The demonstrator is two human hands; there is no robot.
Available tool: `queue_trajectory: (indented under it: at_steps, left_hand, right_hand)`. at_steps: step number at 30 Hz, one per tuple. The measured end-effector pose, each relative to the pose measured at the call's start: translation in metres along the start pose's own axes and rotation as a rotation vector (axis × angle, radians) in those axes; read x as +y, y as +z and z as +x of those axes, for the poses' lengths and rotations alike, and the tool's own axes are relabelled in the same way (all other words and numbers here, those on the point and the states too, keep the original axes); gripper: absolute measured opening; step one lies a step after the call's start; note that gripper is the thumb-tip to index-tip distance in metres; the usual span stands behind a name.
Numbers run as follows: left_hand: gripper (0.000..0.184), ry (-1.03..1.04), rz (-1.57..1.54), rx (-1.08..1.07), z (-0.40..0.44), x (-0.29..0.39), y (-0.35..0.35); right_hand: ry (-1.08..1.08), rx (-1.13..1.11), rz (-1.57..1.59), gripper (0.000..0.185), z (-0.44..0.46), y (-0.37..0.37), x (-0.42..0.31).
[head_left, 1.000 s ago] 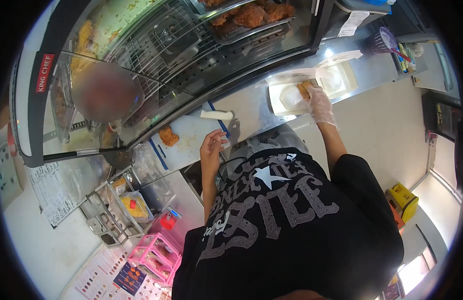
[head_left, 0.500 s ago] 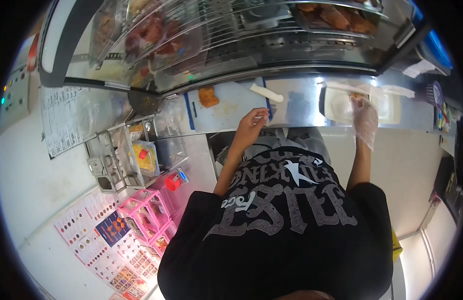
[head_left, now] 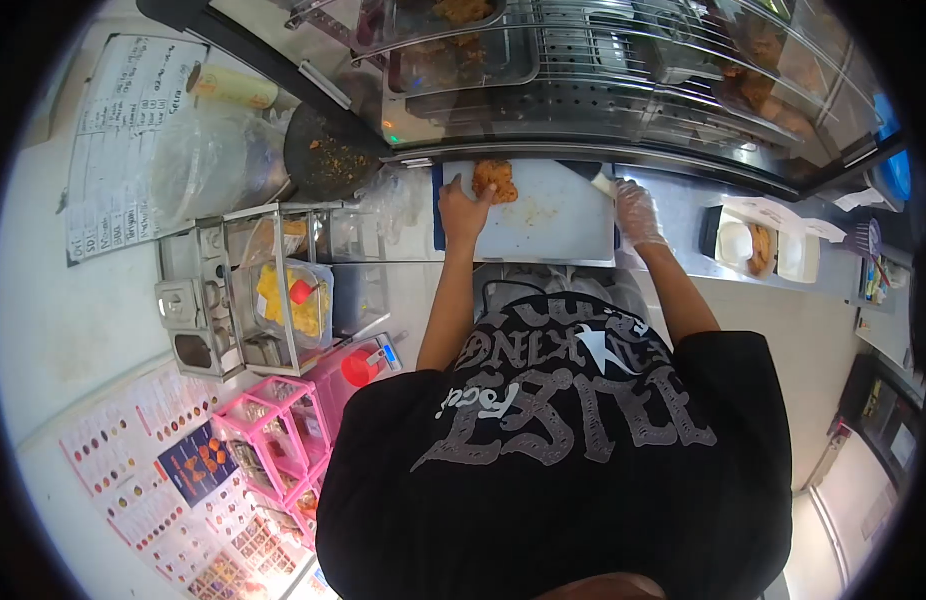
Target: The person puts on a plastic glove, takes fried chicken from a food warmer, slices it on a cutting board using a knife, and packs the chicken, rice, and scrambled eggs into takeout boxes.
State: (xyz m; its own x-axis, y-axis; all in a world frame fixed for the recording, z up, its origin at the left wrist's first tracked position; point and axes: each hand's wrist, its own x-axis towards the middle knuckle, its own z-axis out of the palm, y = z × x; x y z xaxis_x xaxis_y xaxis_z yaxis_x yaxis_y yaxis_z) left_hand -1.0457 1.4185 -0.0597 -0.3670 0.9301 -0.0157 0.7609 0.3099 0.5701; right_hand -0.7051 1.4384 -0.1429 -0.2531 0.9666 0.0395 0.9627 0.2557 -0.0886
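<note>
A piece of fried chicken [head_left: 498,177] lies at the far left part of the white cutting board [head_left: 568,225]. My left hand [head_left: 464,212], bare, holds its near left side, with the thumb over the chicken and the fingers along the left. At the board's right edge, my right hand [head_left: 639,214] wears a clear plastic glove and grips the white handle of a knife [head_left: 603,184]. The blade points up and left over the board and is partly hidden by the cabinet edge. Crumbs dot the board between my hands.
An open paper box [head_left: 798,262] with a browned piece of food and a white lump stands to the right. The glass display cabinet [head_left: 583,130] borders the counter's far side. Metal racks [head_left: 288,300] and a pink stand [head_left: 283,430] are at left.
My left hand has moved left onto the fried chicken. My gloved right hand has left the box and taken hold of the knife handle. The view has shifted left.
</note>
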Motion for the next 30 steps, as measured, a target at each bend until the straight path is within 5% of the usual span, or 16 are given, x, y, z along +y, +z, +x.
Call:
queue_trajectory:
  at_steps: [5, 8, 11, 13, 17, 20, 27, 30]
  left_hand:
    - [0.076, 0.147, 0.028, -0.069, 0.012, 0.012, 0.017]
    - [0.078, 0.301, 0.06, -0.283, 0.005, 0.023, 0.011]
    - [0.067, 0.434, -0.024, -0.419, -0.011, 0.029, 0.014]
    - [0.054, 0.416, -0.137, -0.311, -0.017, 0.016, 0.026]
    - [0.034, 0.329, -0.306, -0.306, -0.015, -0.007, 0.008]
    - [0.031, 0.466, -0.254, -0.391, -0.028, -0.002, -0.012]
    - [0.037, 0.614, -0.21, -0.375, -0.04, -0.003, -0.002]
    - [0.039, 0.639, -0.175, -0.414, -0.037, -0.006, 0.001]
  right_hand:
    - [0.183, -0.126, 0.207, 0.026, -0.08, -0.1, -0.008]
    - [0.364, -0.344, 0.194, 0.029, -0.141, -0.124, -0.009]
    - [0.619, -0.436, 0.351, 0.034, -0.177, -0.146, -0.03]
    - [0.663, -0.464, 0.516, 0.036, -0.181, -0.164, -0.048]
    - [0.474, -0.371, 0.662, 0.032, -0.178, -0.174, -0.083]
    - [0.449, -0.462, 0.608, 0.041, -0.16, -0.179, -0.116]
    - [0.433, -0.645, 0.51, 0.055, -0.154, -0.162, -0.133]
    - [0.404, -0.531, 0.511, 0.053, -0.174, -0.15, -0.131]
